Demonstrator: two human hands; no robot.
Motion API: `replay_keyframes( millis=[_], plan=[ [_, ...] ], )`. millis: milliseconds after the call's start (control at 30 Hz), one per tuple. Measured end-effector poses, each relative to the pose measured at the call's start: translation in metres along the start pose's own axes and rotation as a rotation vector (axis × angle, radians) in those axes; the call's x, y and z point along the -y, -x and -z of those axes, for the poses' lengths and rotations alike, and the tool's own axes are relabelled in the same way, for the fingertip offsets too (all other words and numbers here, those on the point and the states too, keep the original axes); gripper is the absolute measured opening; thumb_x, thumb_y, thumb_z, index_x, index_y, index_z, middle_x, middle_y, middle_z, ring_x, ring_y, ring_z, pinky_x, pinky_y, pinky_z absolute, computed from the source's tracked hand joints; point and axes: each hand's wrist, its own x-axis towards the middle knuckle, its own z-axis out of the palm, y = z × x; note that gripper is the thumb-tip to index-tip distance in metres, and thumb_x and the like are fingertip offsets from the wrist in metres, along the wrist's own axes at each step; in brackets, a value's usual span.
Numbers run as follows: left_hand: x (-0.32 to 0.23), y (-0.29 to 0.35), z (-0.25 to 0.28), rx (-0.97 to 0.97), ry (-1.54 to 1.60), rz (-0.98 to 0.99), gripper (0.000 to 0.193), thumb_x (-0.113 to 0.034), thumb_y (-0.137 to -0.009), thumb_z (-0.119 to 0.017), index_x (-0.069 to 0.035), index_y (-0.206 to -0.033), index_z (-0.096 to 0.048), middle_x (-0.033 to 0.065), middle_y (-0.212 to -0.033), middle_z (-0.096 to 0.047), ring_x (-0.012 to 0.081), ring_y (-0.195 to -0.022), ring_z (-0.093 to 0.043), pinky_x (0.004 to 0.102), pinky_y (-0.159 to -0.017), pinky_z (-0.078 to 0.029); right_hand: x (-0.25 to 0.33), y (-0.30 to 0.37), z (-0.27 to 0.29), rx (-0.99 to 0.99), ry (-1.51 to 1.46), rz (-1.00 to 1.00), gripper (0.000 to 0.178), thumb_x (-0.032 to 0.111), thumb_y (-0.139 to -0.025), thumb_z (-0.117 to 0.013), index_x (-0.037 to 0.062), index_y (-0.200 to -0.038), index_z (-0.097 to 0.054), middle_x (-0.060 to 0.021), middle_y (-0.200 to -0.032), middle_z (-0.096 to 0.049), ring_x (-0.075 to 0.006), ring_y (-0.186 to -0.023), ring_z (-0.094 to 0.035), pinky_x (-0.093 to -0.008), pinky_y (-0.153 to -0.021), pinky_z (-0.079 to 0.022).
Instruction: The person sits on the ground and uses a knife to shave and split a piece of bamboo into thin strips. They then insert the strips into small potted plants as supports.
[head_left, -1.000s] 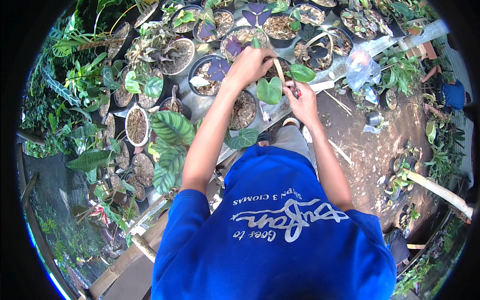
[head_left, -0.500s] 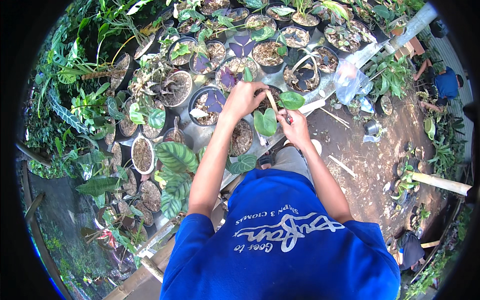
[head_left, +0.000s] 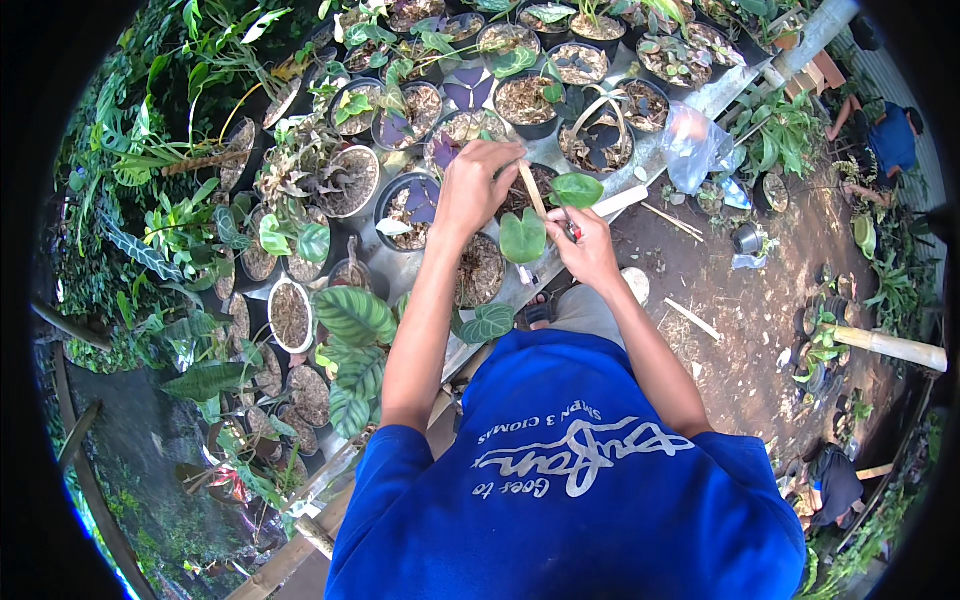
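Observation:
My left hand [head_left: 478,188] is closed, its fingertips pinching the upper end of a short flat bamboo stick [head_left: 532,190]. The stick leans over a black pot partly hidden behind my hand. At its lower end is my right hand [head_left: 585,248], closed around a small red and dark object [head_left: 575,233] whose kind I cannot make out. Between the hands a heart-shaped green leaf [head_left: 523,238] hangs near the stick. A second green leaf [head_left: 577,190] is just above my right hand. Below my left hand stands a pot of brown chips [head_left: 480,275].
Many potted plants crowd the table around a purple-leaved plant [head_left: 422,202] and a large striped-leaf plant [head_left: 355,318]. A white strip [head_left: 620,202] and clear plastic bag [head_left: 692,148] lie at the table's right edge. Another person [head_left: 893,135] is at the far right.
My left hand has shifted slightly, its fingers more folded over the stick's top. My right hand stays by the stick's lower end. The heart-shaped leaf has turned slightly, and the view has shifted a little.

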Motion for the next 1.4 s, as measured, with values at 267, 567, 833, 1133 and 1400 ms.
replay_keyframes(
  millis=[267,567,833,1133,1400],
  plan=[
    [-0.039,-0.019,0.041,-0.162,-0.185,-0.148,0.036,0.001,-0.082,-0.076,-0.006,-0.117,-0.077,0.0121,-0.129,-0.073,0.0339,-0.120,-0.067,0.0445,-0.103,-0.054,0.066,0.010,0.039,0.084,-0.075,0.075,0.010,0.008,-0.095,-0.075,-0.0007,-0.099,-0.071,-0.0054,-0.086,-0.060,-0.0142,-0.077,-0.058,-0.0322,-0.071,-0.047],
    [-0.047,-0.015,0.047,-0.191,-0.153,-0.152,0.027,-0.003,-0.088,-0.077,-0.006,-0.115,-0.078,0.0115,-0.118,-0.077,0.0313,-0.114,-0.073,0.0427,-0.101,-0.054,0.090,0.029,0.079,0.194,-0.295,0.019,0.012,0.009,-0.099,-0.073,-0.0009,-0.098,-0.068,-0.0055,-0.093,-0.062,-0.0111,-0.077,-0.062,-0.0299,-0.068,-0.051],
    [-0.104,-0.001,0.032,-0.233,0.044,-0.057,0.023,-0.003,-0.087,-0.080,-0.001,-0.109,-0.075,0.0155,-0.109,-0.078,0.0327,-0.102,-0.076,0.0409,-0.091,-0.057,0.106,0.054,0.099,0.189,-0.348,0.077,0.011,0.011,-0.091,-0.081,0.0030,-0.094,-0.074,-0.0120,-0.127,-0.066,-0.0210,-0.110,-0.063,-0.0369,-0.093,-0.051],
    [-0.140,0.004,-0.005,-0.158,0.344,0.072,0.028,0.000,-0.091,-0.075,0.001,-0.119,-0.073,0.0187,-0.115,-0.077,0.0325,-0.106,-0.076,0.0391,-0.092,-0.059,0.118,0.067,0.123,0.119,-0.380,0.028,0.024,0.022,-0.093,-0.081,0.0040,-0.085,-0.068,-0.0295,-0.158,-0.047,-0.0392,-0.142,-0.051,-0.0481,-0.111,-0.042],
    [-0.178,0.001,-0.071,0.242,0.679,0.121,0.103,-0.067,-0.085,-0.077,0.003,-0.153,-0.045,0.0311,-0.139,-0.060,0.0473,-0.131,-0.059,0.0497,-0.109,-0.047,0.098,0.089,0.184,-0.024,-0.515,-0.069,0.019,0.019,-0.100,-0.074,0.0033,-0.100,-0.065,-0.0270,-0.151,-0.051,-0.0176,-0.109,-0.065,-0.0319,-0.084,-0.054]
  ],
)
